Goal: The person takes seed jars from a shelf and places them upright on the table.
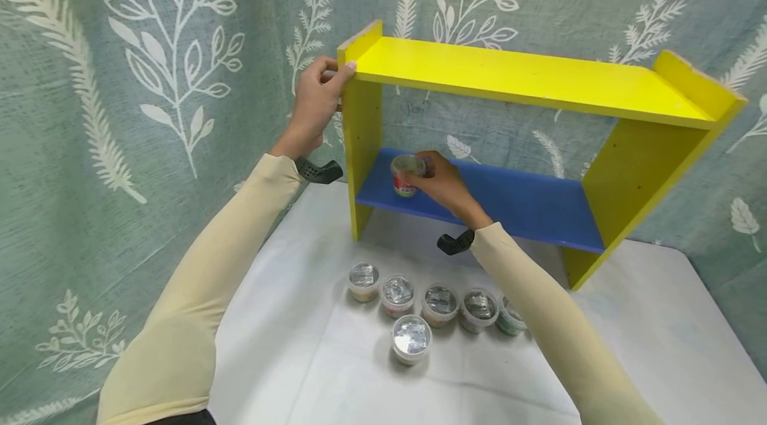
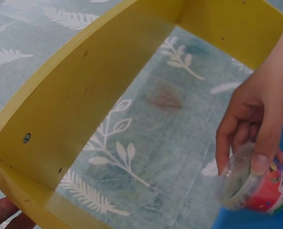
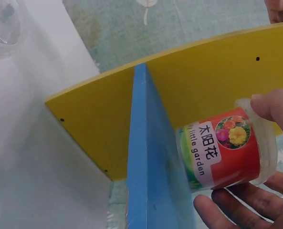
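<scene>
Right hand grasps one red-label cup, upright, axis vertical, lid up, on blue shelf at its left end. Left hand grips yellow rack top-left corner. Six foil-lidded cups upright on white table.

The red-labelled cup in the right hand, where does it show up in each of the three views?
Head: the red-labelled cup sits centre-left, at the left end of the blue shelf, held by the right hand.
Left wrist: bottom right corner.
Right wrist: right of centre, beside the blue shelf.
Shared landmark: the yellow side panel.
</scene>
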### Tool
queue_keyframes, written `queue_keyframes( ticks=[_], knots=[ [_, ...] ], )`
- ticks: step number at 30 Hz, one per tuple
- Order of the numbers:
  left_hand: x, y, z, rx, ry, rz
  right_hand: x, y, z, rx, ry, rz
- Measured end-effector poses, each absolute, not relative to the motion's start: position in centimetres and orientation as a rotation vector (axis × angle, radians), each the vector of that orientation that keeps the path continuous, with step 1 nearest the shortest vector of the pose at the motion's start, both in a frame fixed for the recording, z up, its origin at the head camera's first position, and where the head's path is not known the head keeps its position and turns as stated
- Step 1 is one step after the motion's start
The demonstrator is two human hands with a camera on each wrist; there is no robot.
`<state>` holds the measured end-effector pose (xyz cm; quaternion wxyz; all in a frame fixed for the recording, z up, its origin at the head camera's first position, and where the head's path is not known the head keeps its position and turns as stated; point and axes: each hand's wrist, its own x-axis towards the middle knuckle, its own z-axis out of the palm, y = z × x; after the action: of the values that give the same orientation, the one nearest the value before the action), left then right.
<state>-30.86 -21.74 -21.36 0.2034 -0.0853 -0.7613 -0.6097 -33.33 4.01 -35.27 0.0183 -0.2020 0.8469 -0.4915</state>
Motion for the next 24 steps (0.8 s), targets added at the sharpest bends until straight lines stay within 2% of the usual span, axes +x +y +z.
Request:
queue_keyframes(
  ticks=[17, 24],
  knots=[
    [-30.7, -21.6, -21.3, -0.23, -2.129, -1.702, -31.0, 6.5, -35.3, -0.662, 2.698, -1.463],
    [-30.8, -21.6, -21.4, -0.235, -2.124, -1.713, -29.8, 7.5, -35.2, -0.771, 2.709, -1.45]
  ],
)
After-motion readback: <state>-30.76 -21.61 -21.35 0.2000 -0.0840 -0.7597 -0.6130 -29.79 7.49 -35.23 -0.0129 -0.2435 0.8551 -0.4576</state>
